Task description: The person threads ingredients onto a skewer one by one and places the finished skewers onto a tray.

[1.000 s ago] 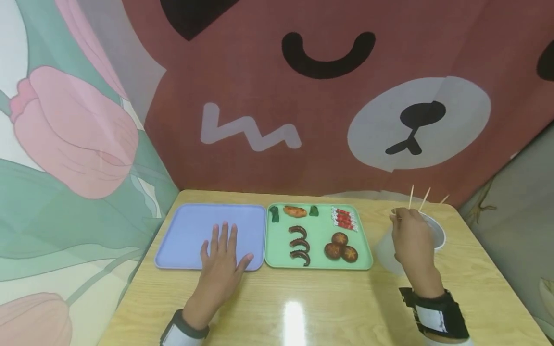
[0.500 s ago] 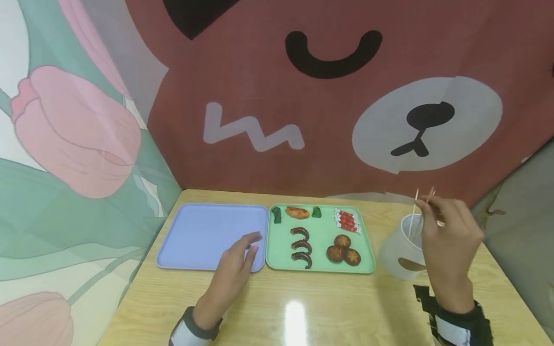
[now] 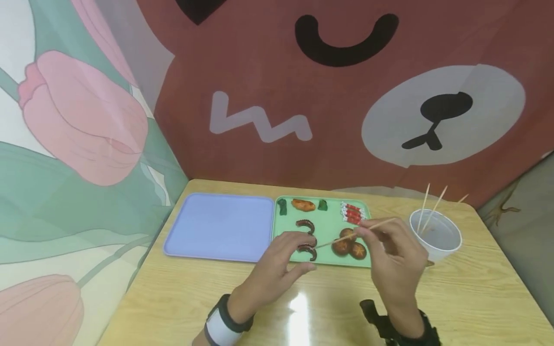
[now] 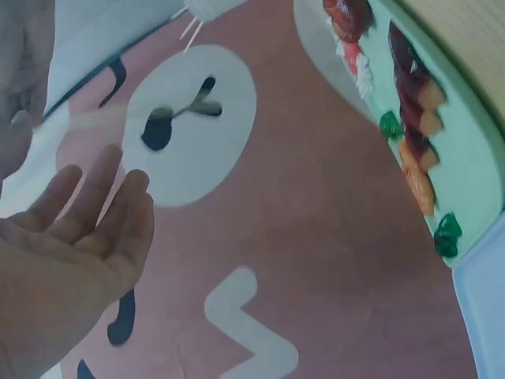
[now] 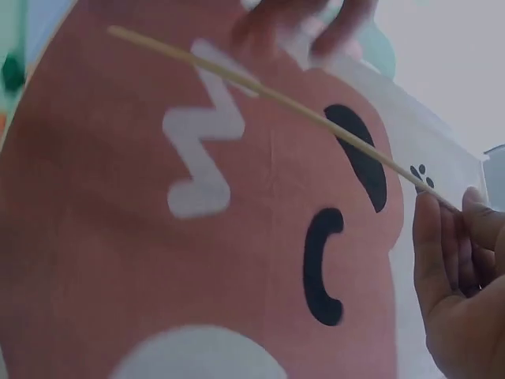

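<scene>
Wooden skewer (image 3: 333, 242), pinched near 1 end between thumb and fingers of the right hand (image 3: 396, 262), slants above the green tray (image 3: 324, 227), its shaft crossing in front of 3 brown mushroom pieces (image 3: 358, 250) in the head view. Its far tip lies near the left hand (image 3: 277, 262), whose loosely bent fingers grasp nothing, over curved brown pieces (image 3: 306, 224). A white cup (image 3: 442, 252) stands to the right; a blue tray (image 3: 220, 228) lies to the left.

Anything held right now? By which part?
Right hand pinches a wooden skewer toward the end farther from the left hand, which holds nothing.
</scene>
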A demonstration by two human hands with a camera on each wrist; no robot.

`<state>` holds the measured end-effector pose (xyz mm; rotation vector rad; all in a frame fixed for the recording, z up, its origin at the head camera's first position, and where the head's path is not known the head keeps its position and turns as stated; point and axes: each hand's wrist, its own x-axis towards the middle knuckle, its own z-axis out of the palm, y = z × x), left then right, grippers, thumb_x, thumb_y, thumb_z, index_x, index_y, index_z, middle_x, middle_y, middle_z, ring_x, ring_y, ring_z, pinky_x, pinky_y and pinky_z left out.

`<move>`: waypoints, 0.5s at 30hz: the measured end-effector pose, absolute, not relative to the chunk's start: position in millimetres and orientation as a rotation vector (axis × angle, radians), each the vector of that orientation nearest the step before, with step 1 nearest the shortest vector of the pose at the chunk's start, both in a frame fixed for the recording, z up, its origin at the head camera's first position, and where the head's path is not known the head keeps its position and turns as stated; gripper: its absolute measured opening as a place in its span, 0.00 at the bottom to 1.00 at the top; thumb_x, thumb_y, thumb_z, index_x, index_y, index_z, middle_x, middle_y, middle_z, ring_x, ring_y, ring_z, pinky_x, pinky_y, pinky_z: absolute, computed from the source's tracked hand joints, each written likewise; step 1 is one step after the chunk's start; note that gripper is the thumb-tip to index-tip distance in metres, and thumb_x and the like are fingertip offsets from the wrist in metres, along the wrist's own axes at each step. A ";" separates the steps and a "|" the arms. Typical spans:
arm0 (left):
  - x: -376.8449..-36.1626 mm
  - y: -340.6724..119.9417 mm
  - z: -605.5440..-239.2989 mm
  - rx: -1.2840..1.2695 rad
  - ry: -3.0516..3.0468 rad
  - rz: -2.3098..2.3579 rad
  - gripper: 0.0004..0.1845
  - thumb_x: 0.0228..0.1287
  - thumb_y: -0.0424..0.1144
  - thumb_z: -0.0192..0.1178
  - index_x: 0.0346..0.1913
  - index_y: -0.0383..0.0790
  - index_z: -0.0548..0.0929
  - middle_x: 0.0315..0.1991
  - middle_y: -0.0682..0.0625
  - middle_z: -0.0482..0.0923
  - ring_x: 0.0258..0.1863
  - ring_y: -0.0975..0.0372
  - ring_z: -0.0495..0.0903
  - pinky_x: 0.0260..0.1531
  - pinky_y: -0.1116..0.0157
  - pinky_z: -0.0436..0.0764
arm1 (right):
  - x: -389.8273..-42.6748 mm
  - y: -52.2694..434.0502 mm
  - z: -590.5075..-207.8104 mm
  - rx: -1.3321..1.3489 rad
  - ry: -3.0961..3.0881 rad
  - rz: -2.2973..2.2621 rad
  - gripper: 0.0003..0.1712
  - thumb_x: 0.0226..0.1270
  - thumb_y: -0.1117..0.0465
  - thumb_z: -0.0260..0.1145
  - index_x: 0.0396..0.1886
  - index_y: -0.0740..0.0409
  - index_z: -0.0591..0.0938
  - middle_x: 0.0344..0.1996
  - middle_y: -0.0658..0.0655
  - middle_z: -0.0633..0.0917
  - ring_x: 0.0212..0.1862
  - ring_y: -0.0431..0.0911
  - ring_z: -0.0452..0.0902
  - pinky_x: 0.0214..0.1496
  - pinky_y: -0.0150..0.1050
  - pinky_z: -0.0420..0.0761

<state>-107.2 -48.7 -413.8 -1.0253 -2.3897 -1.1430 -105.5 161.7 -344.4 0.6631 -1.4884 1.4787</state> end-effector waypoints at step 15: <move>-116.6 -51.6 -418.7 -0.797 -2.362 -1.429 0.08 0.67 0.36 0.57 0.42 0.39 0.85 0.23 0.52 0.82 0.23 0.68 0.82 0.28 0.76 0.83 | -140.4 145.1 -398.3 0.554 -2.000 1.706 0.07 0.66 0.71 0.61 0.41 0.66 0.83 0.34 0.55 0.86 0.37 0.42 0.84 0.36 0.34 0.86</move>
